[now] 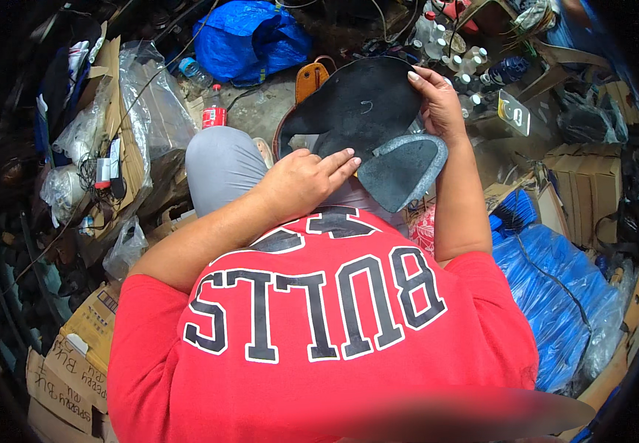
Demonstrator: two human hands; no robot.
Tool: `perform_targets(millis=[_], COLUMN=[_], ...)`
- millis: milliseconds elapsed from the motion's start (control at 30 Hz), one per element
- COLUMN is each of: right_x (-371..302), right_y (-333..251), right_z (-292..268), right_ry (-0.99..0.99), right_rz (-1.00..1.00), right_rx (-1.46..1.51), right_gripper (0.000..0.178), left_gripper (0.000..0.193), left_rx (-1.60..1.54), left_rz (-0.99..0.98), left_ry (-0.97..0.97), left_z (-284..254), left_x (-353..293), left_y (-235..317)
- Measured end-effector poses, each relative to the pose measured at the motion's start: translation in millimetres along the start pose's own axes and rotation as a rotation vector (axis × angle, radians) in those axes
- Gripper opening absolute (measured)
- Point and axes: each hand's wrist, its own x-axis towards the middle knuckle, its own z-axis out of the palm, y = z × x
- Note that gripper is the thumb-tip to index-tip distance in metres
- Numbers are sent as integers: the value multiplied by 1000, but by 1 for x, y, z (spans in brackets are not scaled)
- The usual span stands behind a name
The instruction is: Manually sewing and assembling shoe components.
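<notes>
A large, floppy black sheet [367, 100] with a curved outline is held up in front of my knees. Its lower right part is a dark pointed flap [400, 173] with a fuzzy grey border. My right hand [441, 103] pinches the sheet's upper right edge, thumb on the near face. My left hand [308, 177] lies across its lower edge, fingers stretched toward the flap; the thumb is hidden. Behind the sheet's left side, an orange-brown piece [309, 81] with small holes shows. I cannot make out what the sheet's material is.
A blue plastic bag [249, 40] sits at the far side, near a red-labelled bottle [214, 107]. Several bottles [467, 66] crowd the far right. Blue wrapped bundles [555, 303] and cardboard [585, 184] lie at right. Clear plastic [153, 96] and boxes [76, 376] line the left.
</notes>
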Motion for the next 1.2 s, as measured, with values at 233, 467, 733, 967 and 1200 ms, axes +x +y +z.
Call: perform_targets(millis=[233,467,733,967,1200], right_x=[-11,-20,-27,-33,-34], right_y=[-6,-14,-17,-20,-19], right_z=[-1,0,0,2,-1], right_ry=[-4,-72,-132,-96,-94], right_rz=[-71,-106,-199,-179,-147], right_rx=[-54,-54,-129,-179,-154], right_gripper=[22,18,17,18,20], left_gripper=[42,43,43,44,42], left_rx=[-32,-54,-66,-72,-71], left_rz=[14,1,-9,-4,-5], left_ry=[-14,-11,10,5,48], left_z=[2,3,0,1,5], left_x=[0,1,0,-1,-1], left_y=[-3,-3,-3,-3,-3])
